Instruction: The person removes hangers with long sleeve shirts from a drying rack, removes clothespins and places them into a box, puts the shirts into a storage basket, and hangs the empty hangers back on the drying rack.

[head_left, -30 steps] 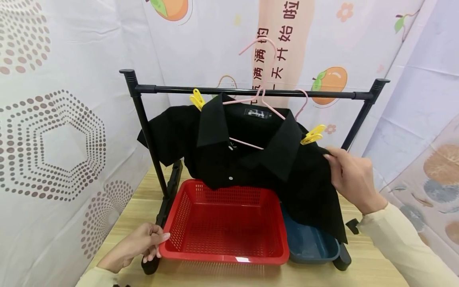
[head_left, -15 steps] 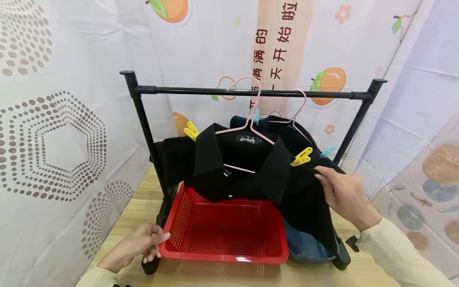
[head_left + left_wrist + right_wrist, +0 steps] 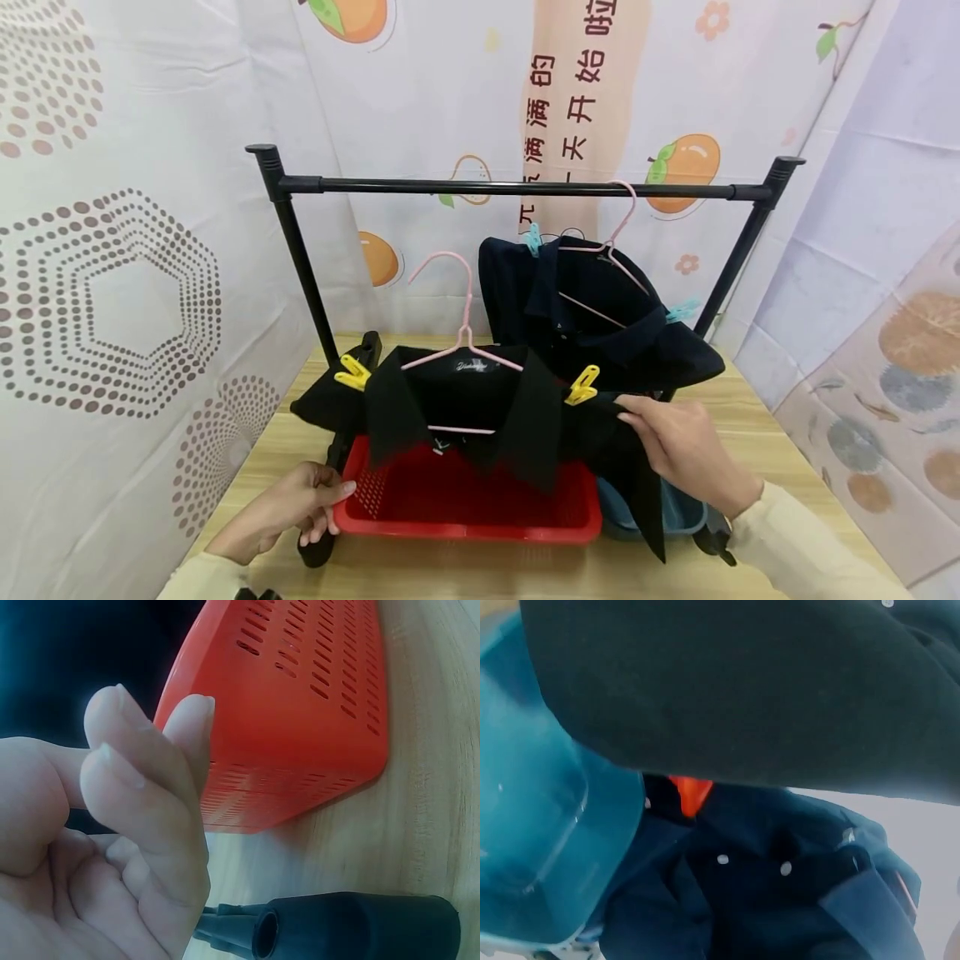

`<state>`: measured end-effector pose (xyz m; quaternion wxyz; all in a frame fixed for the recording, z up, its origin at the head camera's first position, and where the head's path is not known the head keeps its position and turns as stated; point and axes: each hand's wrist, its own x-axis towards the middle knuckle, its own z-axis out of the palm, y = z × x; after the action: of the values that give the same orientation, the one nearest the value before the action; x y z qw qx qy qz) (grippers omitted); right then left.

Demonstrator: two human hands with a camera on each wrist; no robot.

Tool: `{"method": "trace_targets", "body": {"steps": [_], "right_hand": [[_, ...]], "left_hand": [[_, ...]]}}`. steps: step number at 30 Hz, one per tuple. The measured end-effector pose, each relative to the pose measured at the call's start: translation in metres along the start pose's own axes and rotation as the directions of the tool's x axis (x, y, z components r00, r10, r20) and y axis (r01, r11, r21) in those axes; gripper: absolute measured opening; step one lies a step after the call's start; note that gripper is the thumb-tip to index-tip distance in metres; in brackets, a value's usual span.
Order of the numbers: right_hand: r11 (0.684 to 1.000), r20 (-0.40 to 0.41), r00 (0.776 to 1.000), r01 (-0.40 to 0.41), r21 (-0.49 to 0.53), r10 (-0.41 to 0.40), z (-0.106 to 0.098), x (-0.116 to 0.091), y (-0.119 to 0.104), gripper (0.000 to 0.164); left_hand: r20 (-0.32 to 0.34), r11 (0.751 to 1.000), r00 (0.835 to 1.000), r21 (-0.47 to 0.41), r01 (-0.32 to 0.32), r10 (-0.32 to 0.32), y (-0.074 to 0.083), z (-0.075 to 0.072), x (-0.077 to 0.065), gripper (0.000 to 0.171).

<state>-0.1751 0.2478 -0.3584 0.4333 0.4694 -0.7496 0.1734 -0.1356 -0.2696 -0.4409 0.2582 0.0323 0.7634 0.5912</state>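
Observation:
A black collared shirt [image 3: 538, 408] on a pink hanger [image 3: 467, 312] is low over a red plastic basket [image 3: 465, 531], its hook free of the rack. Yellow clothespins [image 3: 582, 386] clip both shoulders. My right hand [image 3: 686, 450] pinches the shirt near the shoulder on the right; the sleeve hangs below. In the right wrist view, the shirt's black cloth [image 3: 727, 690] fills the top and that hand is out of sight. My left hand [image 3: 288, 510] grips the basket's near left corner; its curled fingers [image 3: 146, 806] appear beside the basket wall [image 3: 270, 712] in the left wrist view.
Behind stands a black rack with a crossbar [image 3: 450, 187]. A navy shirt [image 3: 517, 287] hangs there on another pink hanger [image 3: 622, 217], with light blue clothespins [image 3: 682, 311]. A blue basin [image 3: 682, 510] sits right of the basket, beside a rack foot [image 3: 712, 537]. Printed curtains surround the table.
My right hand has brought the black shirt and its hanger down, left and toward me, from the crossbar to over the basket. The navy shirt is now exposed. My left hand stays put.

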Motion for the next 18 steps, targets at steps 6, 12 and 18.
{"method": "trace_targets", "body": {"steps": [6,12,18], "right_hand": [[0.998,0.037,0.999,-0.025,0.057,0.023,0.006,-0.004,-0.012,0.038],[0.996,0.034,0.999,-0.037,0.076,0.034,0.008,-0.005,-0.02,0.037],[0.988,0.097,0.993,-0.084,0.131,0.071,0.013,-0.008,-0.031,0.035]], "left_hand": [[0.012,1.0,1.0,0.001,-0.006,0.006,0.001,-0.001,0.001,0.032],[0.028,1.0,1.0,-0.01,-0.013,0.014,0.001,-0.001,0.001,0.03],[0.036,0.999,0.999,-0.014,-0.035,0.035,-0.004,-0.003,-0.001,0.026]]}}
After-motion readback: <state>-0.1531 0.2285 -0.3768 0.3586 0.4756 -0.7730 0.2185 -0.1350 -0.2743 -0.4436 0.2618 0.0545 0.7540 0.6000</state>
